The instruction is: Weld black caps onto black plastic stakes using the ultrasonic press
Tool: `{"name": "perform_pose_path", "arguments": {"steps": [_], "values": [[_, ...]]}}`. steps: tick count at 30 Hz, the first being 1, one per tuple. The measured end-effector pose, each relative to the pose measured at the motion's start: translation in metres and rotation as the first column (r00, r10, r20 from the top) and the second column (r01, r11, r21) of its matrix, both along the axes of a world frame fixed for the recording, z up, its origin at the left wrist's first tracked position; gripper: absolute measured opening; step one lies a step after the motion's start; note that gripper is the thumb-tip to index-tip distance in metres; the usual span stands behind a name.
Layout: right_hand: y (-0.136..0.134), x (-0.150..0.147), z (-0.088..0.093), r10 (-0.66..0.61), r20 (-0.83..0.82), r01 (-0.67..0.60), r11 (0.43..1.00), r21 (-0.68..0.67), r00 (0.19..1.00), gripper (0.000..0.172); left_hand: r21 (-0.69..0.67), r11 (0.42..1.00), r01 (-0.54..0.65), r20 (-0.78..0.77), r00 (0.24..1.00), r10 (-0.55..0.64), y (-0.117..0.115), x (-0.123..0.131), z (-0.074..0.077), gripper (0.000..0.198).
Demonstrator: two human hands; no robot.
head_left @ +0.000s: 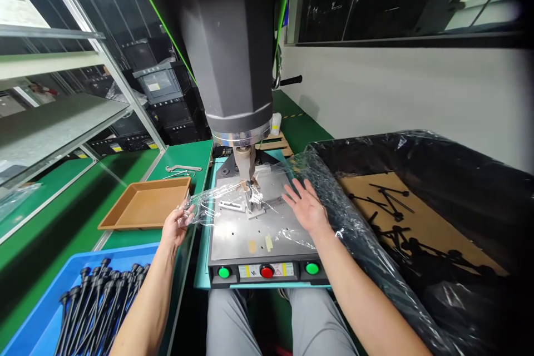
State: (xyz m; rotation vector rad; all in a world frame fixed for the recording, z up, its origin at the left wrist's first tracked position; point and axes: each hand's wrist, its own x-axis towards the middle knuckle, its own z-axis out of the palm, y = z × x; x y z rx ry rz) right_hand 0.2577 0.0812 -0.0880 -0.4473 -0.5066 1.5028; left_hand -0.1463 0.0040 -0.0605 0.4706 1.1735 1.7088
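A press machine with a dark head (pixel 233 55) stands over a steel base plate (pixel 237 231), its tip down at a small fixture (pixel 252 194). A sheet of clear plastic film (pixel 217 203) lies across the plate under the tip. My left hand (pixel 177 225) pinches the film's left edge beside the plate. My right hand (pixel 306 206) rests flat with fingers spread on the film at the plate's right side. Two green buttons (pixel 224 272) and a red one (pixel 267 271) sit on the machine's front panel.
A brown tray (pixel 146 206) lies left of the machine. A blue bin (pixel 37 317) of several black rods is at the lower left. A black-lined box with cardboard (pixel 417 222) and black parts stands at the right. Metal shelving (pixel 62 122) rises at the left.
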Motion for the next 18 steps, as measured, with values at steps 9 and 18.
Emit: {"name": "perform_pose_path", "arguments": {"steps": [9,18], "values": [[-0.002,0.008,0.002,0.097,0.002,-0.097,0.995,0.011,0.995,0.022,-0.094,0.992,-0.083,0.030,0.996,0.087,-0.013,0.006,-0.001,0.031],[-0.037,0.005,0.000,0.245,-0.051,-0.246,0.969,-0.012,0.968,0.039,-0.210,0.943,-0.258,-0.044,0.966,0.255,-0.031,0.020,0.000,0.021]]}}
